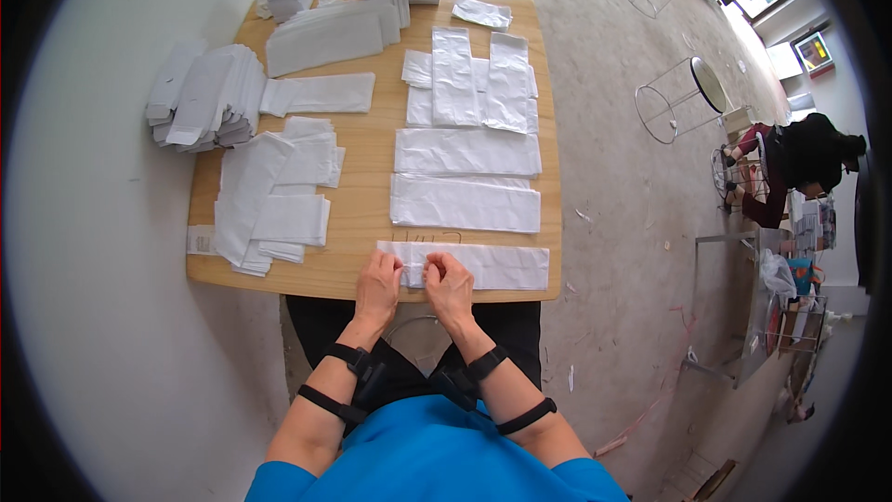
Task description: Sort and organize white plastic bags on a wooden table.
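A long, flat white paper bag [483, 265] was pinched tight by the left hand [378, 285] and right hand [450, 286] on a wooden table [372, 144], above a grey floor [613, 177].

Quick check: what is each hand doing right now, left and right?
Left hand: closed, pinching the near edge of the white paper bag.
Right hand: closed, pinching the same bag.

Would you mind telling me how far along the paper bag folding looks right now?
Seemingly done: folded stacks crowd the table's far-left side. In hand: left hand and right hand pinch the nearest white bag. Left: flat bags laid out beyond it.
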`<control>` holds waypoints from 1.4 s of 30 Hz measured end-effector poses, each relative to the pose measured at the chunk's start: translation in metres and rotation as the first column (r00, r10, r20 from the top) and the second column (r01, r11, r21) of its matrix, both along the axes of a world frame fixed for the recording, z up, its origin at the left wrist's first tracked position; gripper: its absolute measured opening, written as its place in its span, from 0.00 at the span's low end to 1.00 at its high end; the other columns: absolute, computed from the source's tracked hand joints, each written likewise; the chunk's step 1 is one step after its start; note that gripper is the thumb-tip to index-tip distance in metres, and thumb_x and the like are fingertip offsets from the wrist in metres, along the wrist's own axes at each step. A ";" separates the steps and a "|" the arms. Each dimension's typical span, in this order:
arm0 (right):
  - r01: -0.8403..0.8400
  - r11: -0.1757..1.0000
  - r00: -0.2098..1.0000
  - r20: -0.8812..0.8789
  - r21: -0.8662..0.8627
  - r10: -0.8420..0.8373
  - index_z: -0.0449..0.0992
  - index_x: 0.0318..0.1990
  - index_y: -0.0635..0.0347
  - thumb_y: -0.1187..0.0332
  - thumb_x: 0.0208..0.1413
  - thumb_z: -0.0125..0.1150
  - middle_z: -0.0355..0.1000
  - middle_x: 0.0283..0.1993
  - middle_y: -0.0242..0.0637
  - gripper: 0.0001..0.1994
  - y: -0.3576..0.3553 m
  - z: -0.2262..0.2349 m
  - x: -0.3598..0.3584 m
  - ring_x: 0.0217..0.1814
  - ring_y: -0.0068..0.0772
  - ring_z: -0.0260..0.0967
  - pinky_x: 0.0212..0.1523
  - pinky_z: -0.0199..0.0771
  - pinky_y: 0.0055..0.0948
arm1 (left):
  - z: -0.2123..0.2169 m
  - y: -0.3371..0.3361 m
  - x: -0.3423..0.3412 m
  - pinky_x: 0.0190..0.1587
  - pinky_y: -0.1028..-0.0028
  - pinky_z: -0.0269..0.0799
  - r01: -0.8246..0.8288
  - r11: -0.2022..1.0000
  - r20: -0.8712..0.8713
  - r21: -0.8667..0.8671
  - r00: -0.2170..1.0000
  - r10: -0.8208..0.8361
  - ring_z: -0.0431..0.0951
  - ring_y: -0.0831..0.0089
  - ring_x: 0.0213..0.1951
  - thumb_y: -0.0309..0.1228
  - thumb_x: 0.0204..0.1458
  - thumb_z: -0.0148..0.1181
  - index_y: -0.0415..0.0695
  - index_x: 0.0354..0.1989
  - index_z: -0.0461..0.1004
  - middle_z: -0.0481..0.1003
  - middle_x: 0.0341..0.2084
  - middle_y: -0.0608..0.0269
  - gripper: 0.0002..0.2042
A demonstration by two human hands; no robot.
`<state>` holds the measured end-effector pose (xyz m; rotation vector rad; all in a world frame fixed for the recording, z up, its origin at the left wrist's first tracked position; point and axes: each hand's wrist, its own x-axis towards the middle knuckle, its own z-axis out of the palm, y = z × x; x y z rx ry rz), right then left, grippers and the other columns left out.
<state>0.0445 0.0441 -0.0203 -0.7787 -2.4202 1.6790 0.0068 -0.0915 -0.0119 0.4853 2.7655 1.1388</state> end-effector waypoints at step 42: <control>0.124 0.985 0.979 0.146 0.121 -0.141 0.78 0.29 0.66 0.62 0.52 0.60 0.76 0.26 0.46 0.13 0.046 0.047 0.010 0.26 0.41 0.74 0.32 0.72 0.36 | 0.037 0.027 0.013 0.30 0.70 0.68 -0.191 0.954 0.157 0.230 0.975 0.157 0.72 0.68 0.27 0.27 0.56 0.55 0.39 0.38 0.73 0.70 0.29 0.58 0.05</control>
